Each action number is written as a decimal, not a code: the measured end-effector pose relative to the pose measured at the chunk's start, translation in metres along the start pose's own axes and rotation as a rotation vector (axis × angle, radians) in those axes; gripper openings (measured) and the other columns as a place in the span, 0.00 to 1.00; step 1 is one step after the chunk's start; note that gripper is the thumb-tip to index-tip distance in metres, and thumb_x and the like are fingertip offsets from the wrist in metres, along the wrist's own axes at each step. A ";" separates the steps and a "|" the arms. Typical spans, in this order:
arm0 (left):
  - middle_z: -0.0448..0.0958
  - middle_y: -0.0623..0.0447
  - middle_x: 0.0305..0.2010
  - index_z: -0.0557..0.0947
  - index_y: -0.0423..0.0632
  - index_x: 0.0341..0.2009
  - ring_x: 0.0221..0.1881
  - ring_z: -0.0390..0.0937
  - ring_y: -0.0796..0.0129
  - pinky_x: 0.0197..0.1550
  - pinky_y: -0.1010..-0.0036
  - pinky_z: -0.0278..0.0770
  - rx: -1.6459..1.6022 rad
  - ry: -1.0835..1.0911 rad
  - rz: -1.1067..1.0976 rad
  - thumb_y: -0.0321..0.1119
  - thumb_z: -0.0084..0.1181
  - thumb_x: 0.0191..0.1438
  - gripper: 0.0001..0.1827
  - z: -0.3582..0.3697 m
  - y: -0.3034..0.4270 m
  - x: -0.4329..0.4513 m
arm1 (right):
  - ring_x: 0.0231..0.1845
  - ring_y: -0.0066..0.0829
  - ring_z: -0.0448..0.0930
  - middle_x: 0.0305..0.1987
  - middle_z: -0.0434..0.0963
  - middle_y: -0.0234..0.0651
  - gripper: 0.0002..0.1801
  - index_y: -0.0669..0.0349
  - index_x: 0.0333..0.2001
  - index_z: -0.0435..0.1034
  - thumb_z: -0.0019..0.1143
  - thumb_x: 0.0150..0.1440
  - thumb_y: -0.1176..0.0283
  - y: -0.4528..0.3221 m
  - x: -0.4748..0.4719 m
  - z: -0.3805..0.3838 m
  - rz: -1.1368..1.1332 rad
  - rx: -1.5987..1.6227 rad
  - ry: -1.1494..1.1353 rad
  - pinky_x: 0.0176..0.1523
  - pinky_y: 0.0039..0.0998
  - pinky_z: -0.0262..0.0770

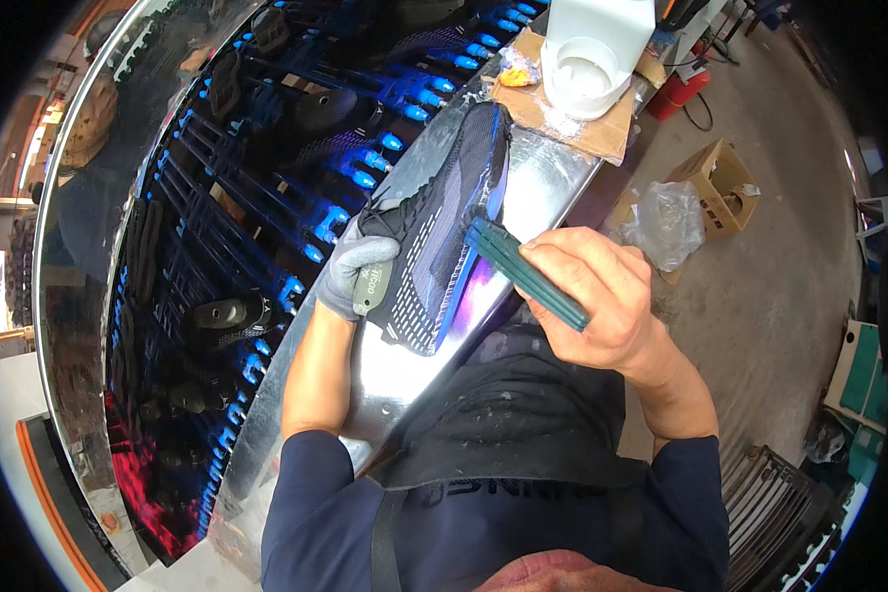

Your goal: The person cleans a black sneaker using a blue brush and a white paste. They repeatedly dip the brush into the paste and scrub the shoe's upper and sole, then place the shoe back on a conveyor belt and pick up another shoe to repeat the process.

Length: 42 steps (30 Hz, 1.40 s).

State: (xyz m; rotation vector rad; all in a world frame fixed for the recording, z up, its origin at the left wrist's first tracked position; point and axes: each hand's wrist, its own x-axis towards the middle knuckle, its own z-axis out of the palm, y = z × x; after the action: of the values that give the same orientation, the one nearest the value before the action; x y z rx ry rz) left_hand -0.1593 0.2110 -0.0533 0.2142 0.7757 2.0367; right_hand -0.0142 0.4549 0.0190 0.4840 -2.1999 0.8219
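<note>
In a grey glove, my left hand [359, 263] grips a black and grey knit shoe upper [444, 222] at its ankle opening, around a green shoe last [374, 287] that bears writing. The shoe lies on its side above the metal ledge, its lower edge towards my right side. My bare right hand [596, 296] holds a green-handled brush [529, 274], whose head touches the blue-marked lower edge of the upper near its middle. Its bristles are mostly hidden.
A white container [588, 66] stands on cardboard [607, 140] at the ledge's far end. On my left runs a curved conveyor with blue-tipped rods [325, 222] and more shoe parts [229, 314]. A cardboard box [718, 189] and a clear plastic bag [666, 226] lie on the floor at right.
</note>
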 end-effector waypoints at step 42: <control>0.76 0.38 0.65 0.68 0.30 0.69 0.63 0.77 0.53 0.70 0.61 0.71 -0.078 0.132 0.064 0.33 0.58 0.53 0.39 -0.019 -0.009 0.006 | 0.30 0.30 0.85 0.28 0.83 0.39 0.15 0.69 0.36 0.79 0.66 0.59 0.65 0.216 0.061 -0.037 0.914 -0.149 -0.038 0.38 0.32 0.80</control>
State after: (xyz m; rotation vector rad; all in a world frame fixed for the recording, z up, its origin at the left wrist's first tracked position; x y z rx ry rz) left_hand -0.1639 0.2109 -0.0745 0.0616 0.7772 2.1535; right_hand -0.1556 0.6314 -0.0048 -0.6455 -2.4752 1.0757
